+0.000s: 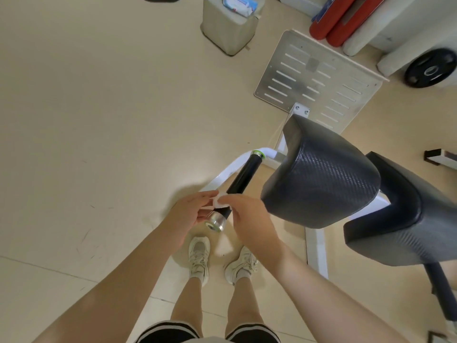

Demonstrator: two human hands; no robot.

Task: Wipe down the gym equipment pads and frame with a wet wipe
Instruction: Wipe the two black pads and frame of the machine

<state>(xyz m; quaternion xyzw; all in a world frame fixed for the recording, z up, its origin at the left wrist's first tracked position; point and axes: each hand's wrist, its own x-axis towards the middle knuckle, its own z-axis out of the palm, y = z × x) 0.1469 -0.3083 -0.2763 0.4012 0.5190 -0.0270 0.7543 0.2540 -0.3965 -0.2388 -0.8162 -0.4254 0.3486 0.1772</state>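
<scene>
Wipe [219,202], one, small and white, pinched between both hands right over the near end of the black handle [243,175]. Left hand [191,210] curled, fingertips on the wipe's left edge, forearm angling in from lower left. Right hand [249,214] arched over the top, fingers bent down onto the wipe, forearm in from lower right. Just below the grip, one silver end cap [215,222]. Right of the grip, two black pads [321,177], side by side. Beyond the grip, one slotted footplate [319,80] and white frame [228,169].
</scene>
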